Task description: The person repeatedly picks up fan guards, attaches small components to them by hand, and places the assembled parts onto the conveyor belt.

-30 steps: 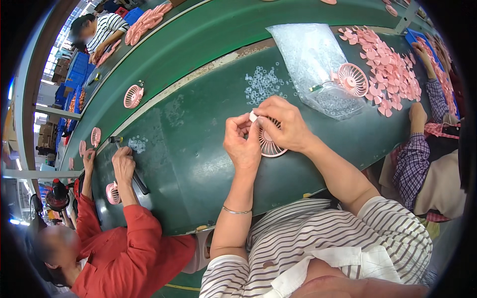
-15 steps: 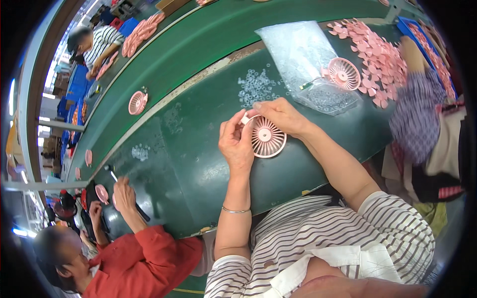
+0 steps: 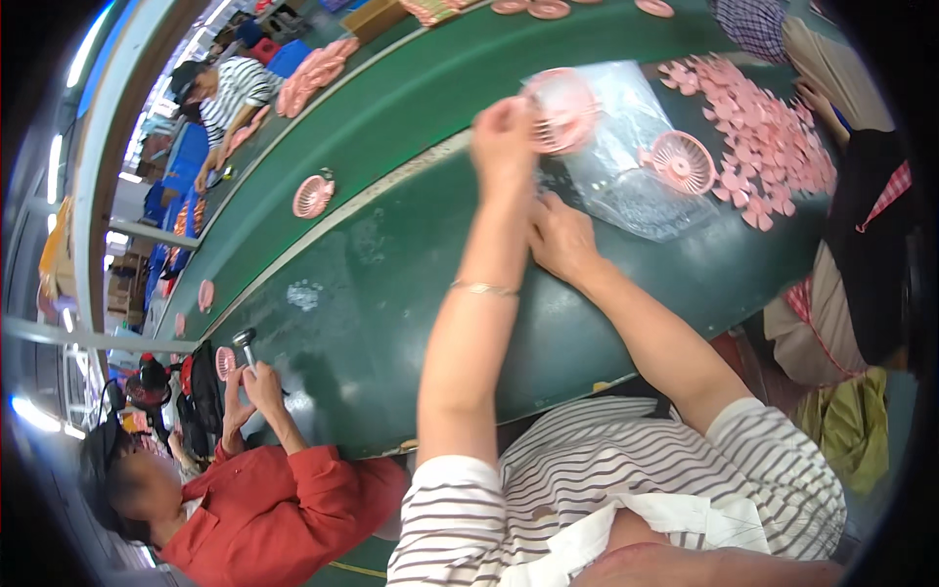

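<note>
My left hand (image 3: 504,142) is stretched across the bench and closed on a round pink fan housing (image 3: 564,110), blurred by motion. That housing hangs at the far edge, over the near end of a clear plastic bag (image 3: 623,93). My right hand (image 3: 564,240) rests low over the green bench top (image 3: 430,284), beside my left forearm. Its fingers are bent toward a pile of small clear rings (image 3: 555,181), mostly hidden behind my arm; whatever its fingertips hold is too small to make out. Another pink fan housing (image 3: 682,163) lies on the bag.
Pink fan blades (image 3: 748,137) are heaped at the right, with a person's hand beside them. A green conveyor belt (image 3: 391,117) runs beyond the bench, carrying a fan housing (image 3: 313,196). At the left, a person in red holds a hammer (image 3: 246,344). A few rings (image 3: 304,294) lie left of centre.
My left hand has carried the fan housing up and away toward the far edge. My right hand has let go of it and come down onto the bench.
</note>
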